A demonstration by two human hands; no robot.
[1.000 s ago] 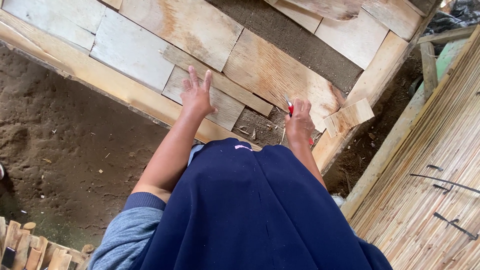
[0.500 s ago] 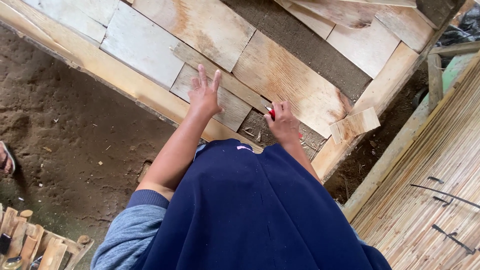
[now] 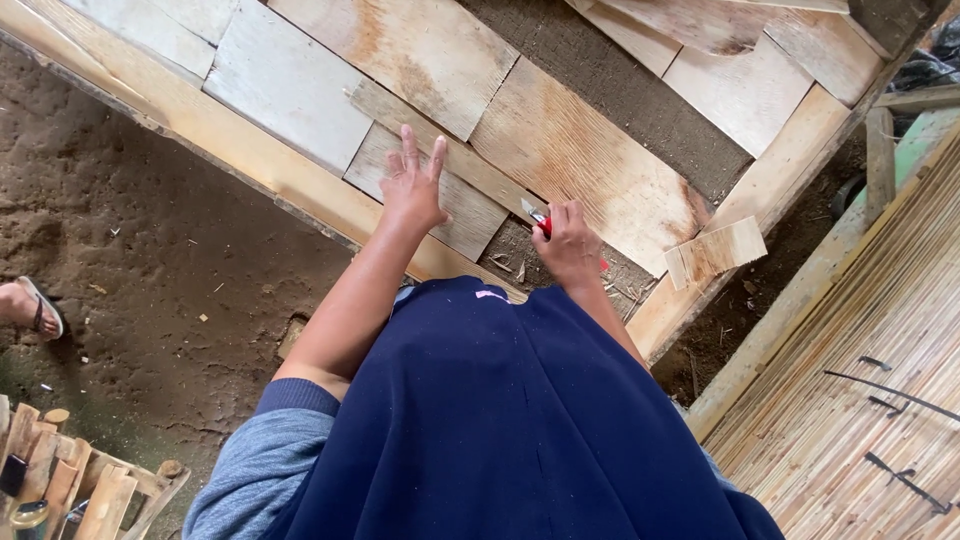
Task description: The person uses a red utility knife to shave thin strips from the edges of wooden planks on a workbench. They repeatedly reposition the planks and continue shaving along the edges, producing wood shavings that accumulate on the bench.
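Left hand (image 3: 412,190) spread flat on a pale thin wooden veneer strip (image 3: 440,190), right hand (image 3: 567,243) clamped on a red-handled utility knife (image 3: 537,217), its blade at a larger veneer sheet's (image 3: 590,170) uncut edge.

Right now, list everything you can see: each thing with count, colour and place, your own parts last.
wooden frame: one, pale wood, across the top, on the dirt
veneer sheets: several, pale tan, laid inside the frame
loose wood piece: one, pale, on the frame's right rail
utility knife: one, red handle, blade on a sheet
dirt floor: brown, left
bamboo slats: many, straw yellow, right
wood scraps: several, brown, bottom left
sandalled foot: one, another person's, left edge
left hand: flat on a sheet
right hand: gripping the knife
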